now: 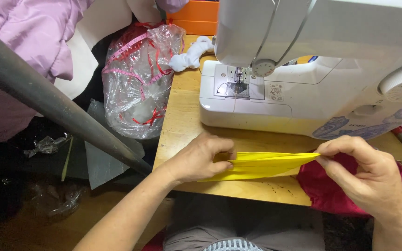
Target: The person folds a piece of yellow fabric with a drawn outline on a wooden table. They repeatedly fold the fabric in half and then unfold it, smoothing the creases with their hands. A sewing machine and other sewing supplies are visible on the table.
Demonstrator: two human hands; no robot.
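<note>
step: folding and lining up yellow cloth [261, 165], judged pre-stitch; next calls for keeping edges matched | left hand [196, 158] pinches its left end, fingers pressed together | cloth thin, smooth, creased flat, at wooden table [182, 116] front edge | right hand [366, 174] pinches right tip over red fabric [322, 188] | white sewing machine [303, 69] behind

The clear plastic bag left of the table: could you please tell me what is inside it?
Inside the crumpled clear plastic bag are a pink measuring tape and thin red ribbons. A pale shape lies lower down, but creased plastic and glare keep me from identifying it.
</note>
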